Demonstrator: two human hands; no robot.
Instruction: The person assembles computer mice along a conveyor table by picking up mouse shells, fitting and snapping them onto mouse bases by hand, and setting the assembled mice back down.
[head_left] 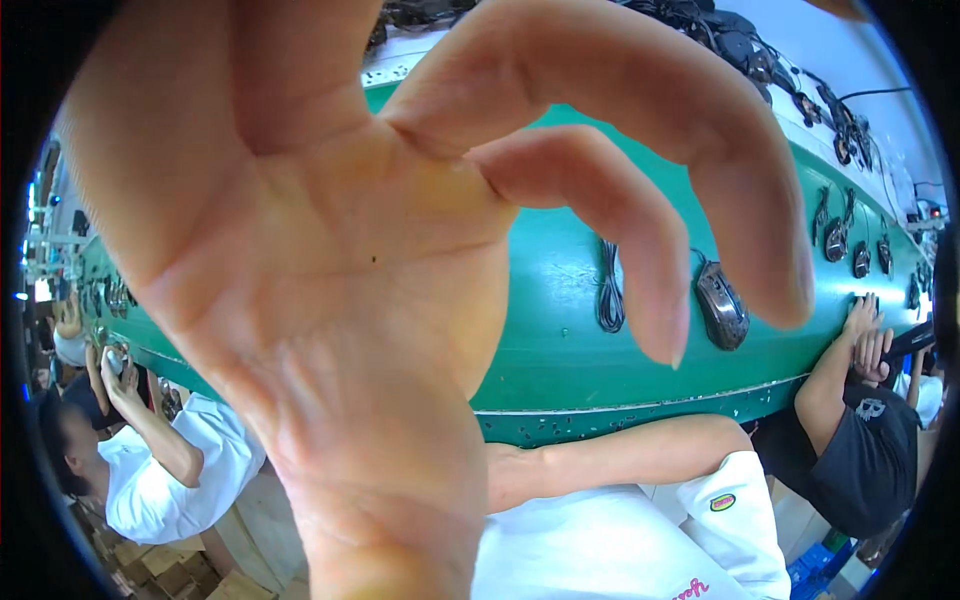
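My left hand [340, 260] is raised very close to the view, palm turned toward me, and covers much of the left and middle. Two of its fingers curl to the right, spread apart, with nothing between them; its other fingers run out past the top edge. A tiny dark speck lies on the palm. My right forearm [620, 460] lies across in front of me along the table's near edge, and its hand is hidden behind my left wrist. Beyond the curled fingers, a dark computer mouse [722, 310] and its bundled black cable [610, 295] rest on the green worktop [560, 350].
More wired mice [836, 242] lie at the right on the worktop. Tangled dark cables and parts [740, 45] sit on a white ledge at the back. A person in white [180, 470] sits at left, another in black [860, 440] at right. Cardboard boxes [165, 565] stand lower left.
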